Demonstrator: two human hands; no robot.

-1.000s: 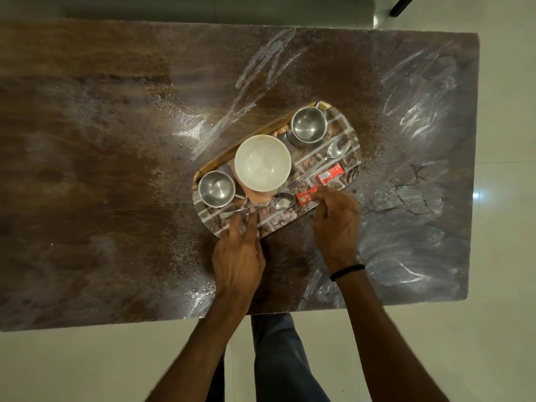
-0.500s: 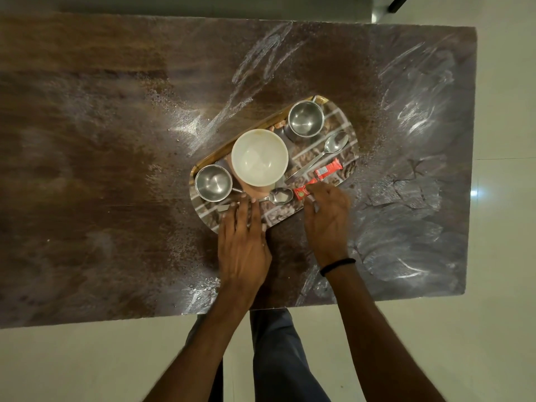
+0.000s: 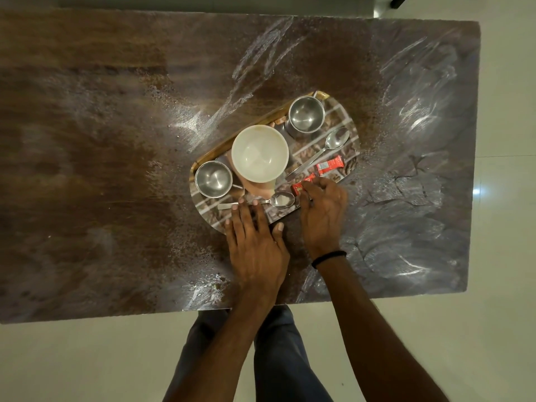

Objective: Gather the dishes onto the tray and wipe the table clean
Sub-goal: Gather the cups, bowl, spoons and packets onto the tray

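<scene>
The tray (image 3: 207, 211) sits on the bench (image 3: 87, 169). On it, the bowl (image 3: 260, 153) is in the middle, with one cup (image 3: 213, 179) to its left and another cup (image 3: 306, 114) behind it on the right. Two spoons (image 3: 319, 153) and two packets (image 3: 329, 164) lie nearer the front.

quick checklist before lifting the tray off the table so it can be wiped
1. All dishes on the tray: ok. White bowl, two steel cups, two spoons and two red packets all lie on it.
2. Rest of the table free of dishes: ok.
3. Grip on the tray: not ok. The left hand lies flat over the near edge; the right hand is at a packet.
4. Near spoon secure: cannot tell; the left fingertips touch its handle.
5. Table wiped: not ok, white powdery smears remain.
6. Cloth at hand: cannot tell, none in view.
</scene>
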